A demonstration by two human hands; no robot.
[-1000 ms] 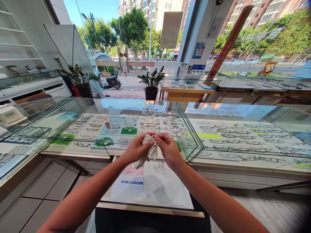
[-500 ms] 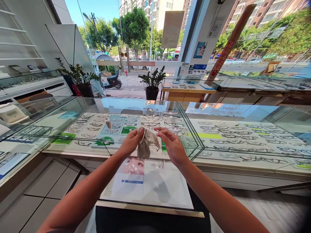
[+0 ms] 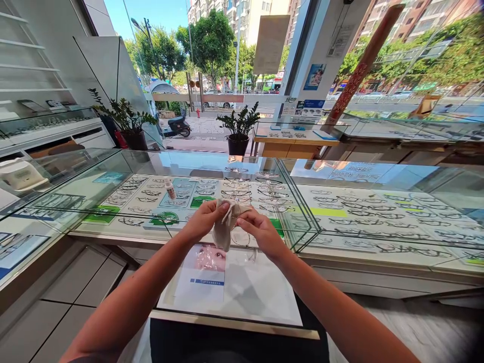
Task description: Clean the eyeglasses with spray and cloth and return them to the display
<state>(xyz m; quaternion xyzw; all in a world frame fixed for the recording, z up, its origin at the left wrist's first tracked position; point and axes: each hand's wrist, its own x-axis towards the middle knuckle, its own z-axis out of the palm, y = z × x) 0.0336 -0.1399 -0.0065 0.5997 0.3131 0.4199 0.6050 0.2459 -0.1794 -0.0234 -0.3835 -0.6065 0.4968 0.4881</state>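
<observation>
My left hand (image 3: 204, 220) pinches a beige cleaning cloth (image 3: 223, 233) that hangs down between both hands. My right hand (image 3: 259, 229) is closed on a thin-framed pair of glasses (image 3: 241, 237), whose lens ring shows just below the fingers. The cloth is pressed against the glasses where the two hands meet. Both hands are held above a white counter mat (image 3: 242, 292) in front of a glass display case (image 3: 159, 166).
The glass display case holds rows of spectacle frames (image 3: 234, 194), with a small spray bottle (image 3: 170, 189) standing on its top. A second case (image 3: 381, 212) runs to the right. A printed leaflet (image 3: 202, 275) lies on the mat. Potted plants (image 3: 238, 128) stand by the window.
Both hands rose from low over the mat and came apart half a second ago with the cloth draped open. Now they are pressed together again, cloth on the glasses.
</observation>
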